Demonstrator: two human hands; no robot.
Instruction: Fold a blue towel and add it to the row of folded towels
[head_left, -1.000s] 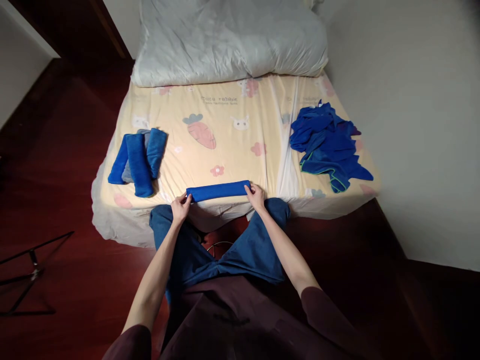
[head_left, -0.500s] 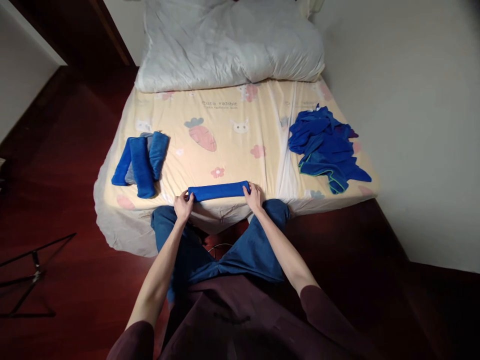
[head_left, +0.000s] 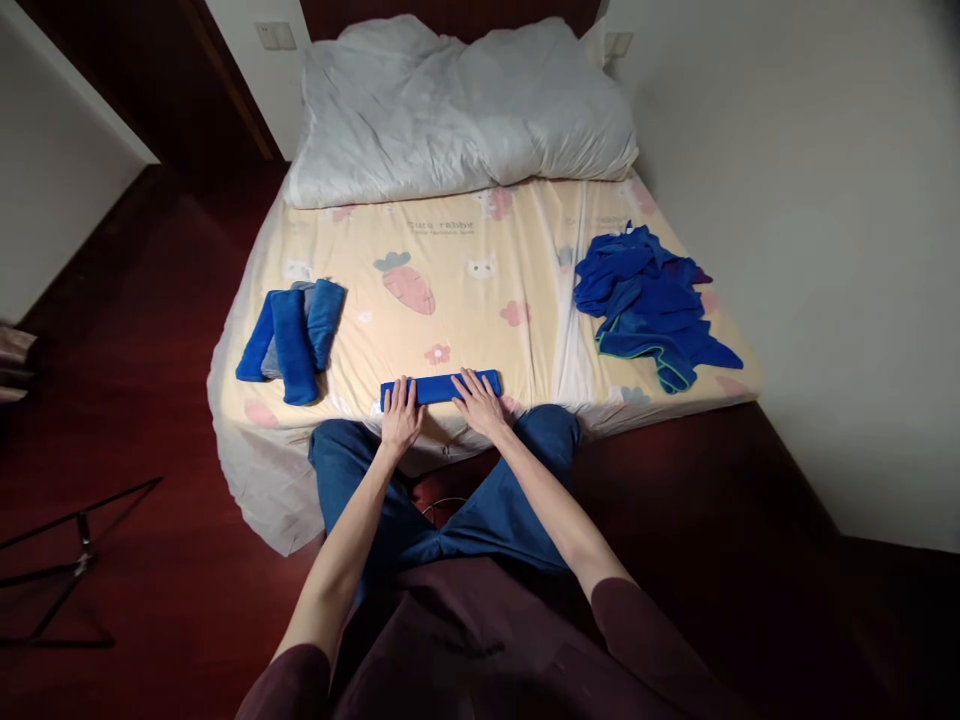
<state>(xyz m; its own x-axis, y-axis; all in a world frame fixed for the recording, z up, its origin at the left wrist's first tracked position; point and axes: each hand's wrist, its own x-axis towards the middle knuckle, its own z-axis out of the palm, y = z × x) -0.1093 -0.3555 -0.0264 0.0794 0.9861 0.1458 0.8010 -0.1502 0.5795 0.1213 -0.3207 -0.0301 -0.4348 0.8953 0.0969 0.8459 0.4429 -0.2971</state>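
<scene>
A blue towel folded into a narrow strip lies along the near edge of the bed. My left hand rests flat on its left part, fingers stretched out. My right hand lies flat on its right part, fingers spread. Both palms press on the cloth; neither grips it.
Several rolled blue towels lie at the bed's left side. A heap of loose blue cloths sits at the right. A grey duvet covers the head end. A white wall stands to the right, with dark red floor and a black metal stand to the left.
My hands moved from the strip's two ends inward and now lie flat on top of it. The view has tipped up, showing more of the bed's head end.
</scene>
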